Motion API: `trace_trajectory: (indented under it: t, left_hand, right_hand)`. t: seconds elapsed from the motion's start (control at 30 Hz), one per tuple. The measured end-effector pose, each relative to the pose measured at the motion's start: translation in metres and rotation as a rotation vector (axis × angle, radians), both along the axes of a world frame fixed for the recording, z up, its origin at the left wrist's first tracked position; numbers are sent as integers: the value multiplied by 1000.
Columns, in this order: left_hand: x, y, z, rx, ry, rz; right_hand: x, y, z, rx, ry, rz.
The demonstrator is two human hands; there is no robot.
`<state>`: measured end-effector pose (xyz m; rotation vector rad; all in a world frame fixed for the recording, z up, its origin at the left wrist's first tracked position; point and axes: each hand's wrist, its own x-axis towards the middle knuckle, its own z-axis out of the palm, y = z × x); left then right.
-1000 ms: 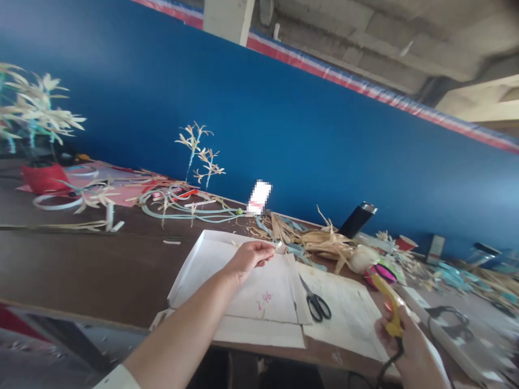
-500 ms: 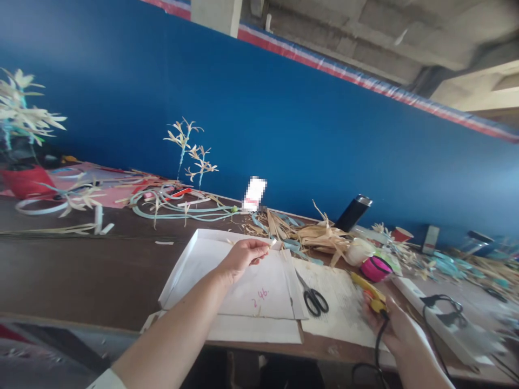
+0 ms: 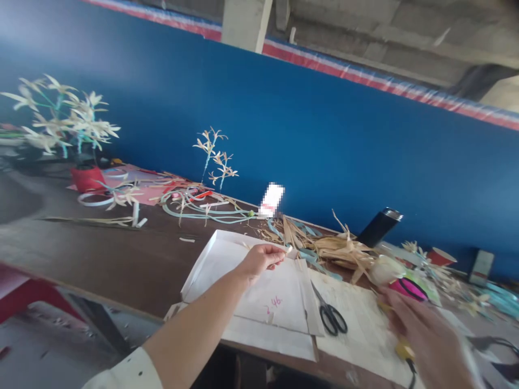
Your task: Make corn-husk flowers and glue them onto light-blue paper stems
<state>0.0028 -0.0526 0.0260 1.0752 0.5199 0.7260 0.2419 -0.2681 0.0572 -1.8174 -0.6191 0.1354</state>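
Pale strip (image 3: 288, 250), 1, and yellow tool (image 3: 404, 350), 1, occupy 2 hands (image 3: 261, 260) (image 3: 425, 329).

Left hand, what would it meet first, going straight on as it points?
Probably the blue strips and dried husks just past the white tray, though the left hand hovers at unclear height.

The right hand (image 3: 430, 329) now covers most of the yellow tool (image 3: 404, 350).

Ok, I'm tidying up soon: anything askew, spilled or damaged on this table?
The black flask behind the dried husks looks askew, leaning well over rather than upright. Loose scraps litter the tabletop nearby. I see no spill or damage.
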Motion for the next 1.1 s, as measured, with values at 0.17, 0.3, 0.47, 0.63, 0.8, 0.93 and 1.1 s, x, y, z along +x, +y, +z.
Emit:
trace_trajectory:
  t: [0.17, 0.3, 0.47, 0.63, 0.8, 0.93, 1.1]
  left_hand:
    - [4, 6, -3, 14, -29, 147]
    - [4, 13, -5, -4, -53, 246]
    - [4, 18, -7, -3, -63, 271]
    - [6, 16, -8, -5, -41, 295]
    - [3, 15, -9, 20, -23, 297]
    - [1, 16, -11, 43, -8, 293]
    - [2, 16, -10, 61, -14, 296]
  right_hand:
    - [-87, 121, 0, 271, 437, 311]
    - [-115, 194, -17, 380, 754, 376]
    - [-120, 208, -38, 393, 808, 511]
    - [-115, 194, -36, 412, 843, 631]
    - [-116, 194, -36, 338, 877, 683]
    - [-117, 192, -38, 321, 832, 752]
    - [-118, 189, -35, 316, 795, 760]
